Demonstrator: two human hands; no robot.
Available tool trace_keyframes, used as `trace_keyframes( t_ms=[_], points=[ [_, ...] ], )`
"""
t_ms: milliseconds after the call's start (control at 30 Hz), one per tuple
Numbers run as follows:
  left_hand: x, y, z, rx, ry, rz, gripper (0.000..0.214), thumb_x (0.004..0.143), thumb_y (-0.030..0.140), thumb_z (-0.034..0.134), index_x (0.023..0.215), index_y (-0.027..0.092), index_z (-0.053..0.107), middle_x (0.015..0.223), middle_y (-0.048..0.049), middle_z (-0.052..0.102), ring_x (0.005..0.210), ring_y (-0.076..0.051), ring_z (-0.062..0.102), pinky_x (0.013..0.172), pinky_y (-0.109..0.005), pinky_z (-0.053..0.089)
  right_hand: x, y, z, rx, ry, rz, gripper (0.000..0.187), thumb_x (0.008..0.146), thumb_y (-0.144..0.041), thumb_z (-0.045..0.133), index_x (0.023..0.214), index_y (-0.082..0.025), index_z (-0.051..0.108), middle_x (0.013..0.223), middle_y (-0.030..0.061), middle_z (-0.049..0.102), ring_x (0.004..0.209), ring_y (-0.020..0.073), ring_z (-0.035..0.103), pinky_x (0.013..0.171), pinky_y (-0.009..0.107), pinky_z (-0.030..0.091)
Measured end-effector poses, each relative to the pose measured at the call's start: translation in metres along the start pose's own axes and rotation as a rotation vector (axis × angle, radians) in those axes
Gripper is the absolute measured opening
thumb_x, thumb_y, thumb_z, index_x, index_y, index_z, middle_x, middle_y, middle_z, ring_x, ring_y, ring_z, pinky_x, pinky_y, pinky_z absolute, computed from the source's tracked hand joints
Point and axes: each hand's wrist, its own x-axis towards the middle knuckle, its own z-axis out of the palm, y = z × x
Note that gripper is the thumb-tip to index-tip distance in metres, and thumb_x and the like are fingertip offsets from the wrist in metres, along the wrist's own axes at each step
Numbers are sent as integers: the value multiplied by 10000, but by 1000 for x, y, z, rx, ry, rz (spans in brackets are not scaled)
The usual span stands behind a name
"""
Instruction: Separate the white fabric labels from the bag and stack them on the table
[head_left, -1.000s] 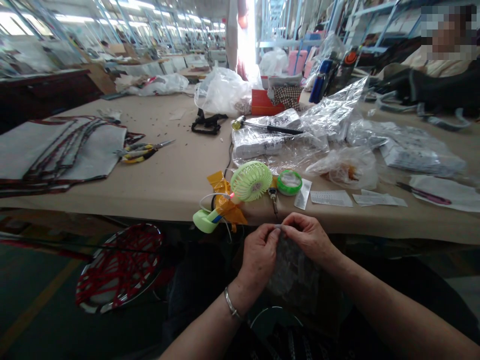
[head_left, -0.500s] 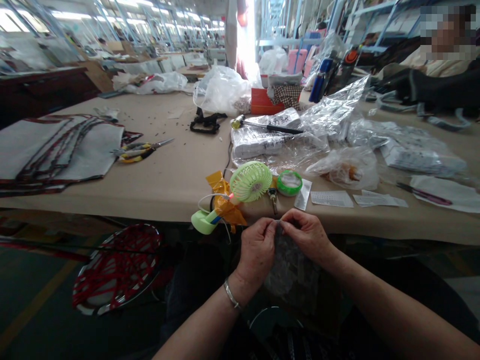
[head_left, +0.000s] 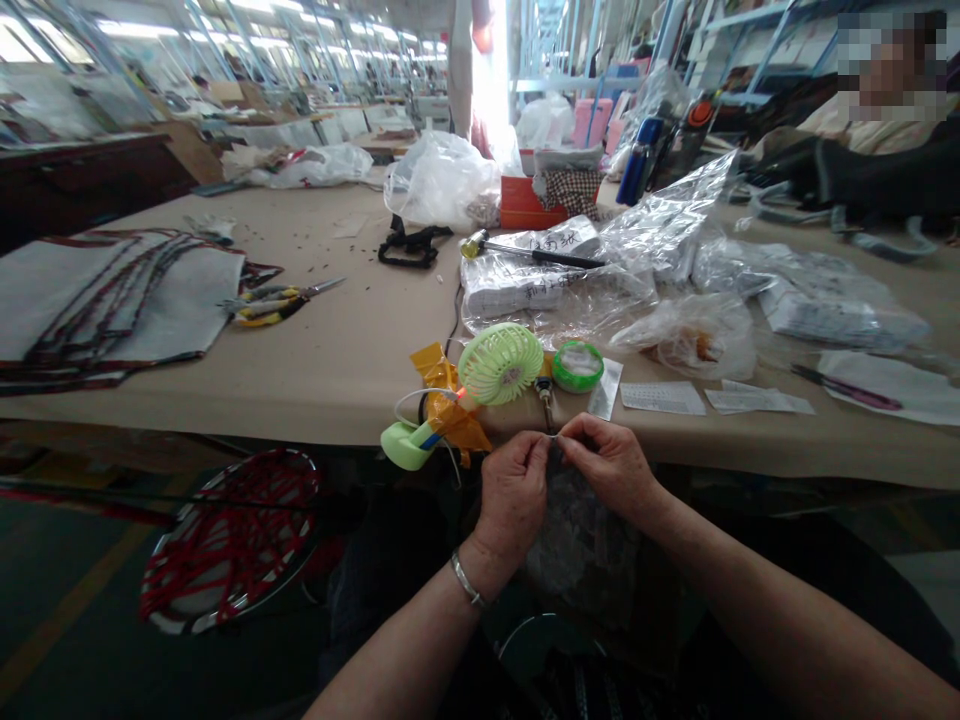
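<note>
My left hand (head_left: 514, 494) and my right hand (head_left: 611, 461) meet just below the near edge of the table (head_left: 337, 350). Each pinches the top edge of a small clear plastic bag (head_left: 574, 530) that hangs between them over my lap. What the bag holds is too dim to name. A silver bangle circles my left wrist. Right above my hands on the table edge stand a small green fan (head_left: 501, 363) with yellow tape on its stem, a small screwdriver (head_left: 546, 397) and a green roll of tape (head_left: 578, 366).
Clear bags of white pieces (head_left: 540, 285), a hammer (head_left: 525, 252), paper slips (head_left: 664, 397) and scissors (head_left: 281, 299) lie on the table. Stacked grey fabric panels (head_left: 112, 300) sit at the left. A round red-wound frame (head_left: 232, 540) rests on the floor. Another person (head_left: 870, 130) sits at far right.
Both hands have risen slightly toward the table edge with the bag still pinched between them. Nothing on the table has moved.
</note>
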Motion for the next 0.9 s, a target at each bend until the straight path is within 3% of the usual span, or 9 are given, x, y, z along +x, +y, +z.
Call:
trace_keyframes(
  t_ms=[167, 267, 367, 467, 533, 600, 767, 900],
  points=[
    [-6, 3, -2, -24, -32, -14, 216, 846, 271, 471, 728, 167, 619, 655, 18, 593, 621, -97, 532, 595, -178, 400, -7, 0, -1, 12, -42, -11, 134, 800, -267, 549, 738, -161, 602, 606, -18, 585, 578, 111, 538, 569, 217, 435],
    [-14, 0, -5, -31, -73, -54, 217, 844, 300, 475, 743, 173, 619, 658, 16, 590, 625, -105, 535, 587, -184, 403, -16, -1, -11, -73, -116, -73, 128, 804, -276, 573, 863, -173, 621, 690, -9, 631, 623, 119, 578, 601, 219, 456],
    [-20, -10, -7, -5, -110, -102, 220, 838, 311, 483, 761, 177, 639, 667, 5, 613, 629, -117, 550, 591, -199, 412, -19, -3, -31, -318, -65, -241, 153, 821, -268, 565, 934, -177, 615, 738, 8, 632, 664, 133, 587, 645, 242, 464],
    [-24, -25, -6, 14, -119, -137, 213, 816, 297, 515, 892, 176, 673, 862, -41, 690, 791, -155, 610, 734, -235, 442, -14, 1, -50, -662, 69, -415, 186, 837, -269, 541, 977, -175, 620, 890, 66, 636, 869, 203, 569, 785, 325, 449],
    [-26, -32, -4, 26, -107, -155, 249, 798, 285, 535, 977, 177, 669, 988, -64, 688, 908, -183, 611, 824, -267, 431, -9, 6, -58, -868, 119, -455, 252, 821, -275, 564, 1048, -175, 607, 1057, 96, 615, 1036, 264, 504, 876, 394, 400],
    [-28, -34, -2, 34, -111, -179, 248, 789, 279, 538, 966, 175, 677, 976, -68, 694, 909, -193, 615, 826, -279, 430, -6, 12, -61, -977, 122, -482, 265, 819, -266, 575, 1069, -182, 601, 1136, 87, 601, 1110, 278, 460, 924, 422, 350],
    [-32, -25, 5, -38, -160, -249, 184, 775, 273, 542, 772, 163, 690, 750, -37, 688, 724, -164, 607, 686, -254, 436, -4, 23, -60, -913, 156, -596, 120, 850, -221, 557, 942, -224, 633, 973, 4, 681, 1011, 193, 540, 964, 390, 294],
    [-29, -11, 18, -283, -221, -381, 183, 756, 289, 571, 683, 145, 658, 653, -29, 641, 642, -143, 574, 614, -243, 427, -6, 22, -63, -780, 183, -655, 98, 842, -178, 563, 882, -227, 637, 904, -9, 694, 942, 159, 577, 968, 383, 299]
  ],
)
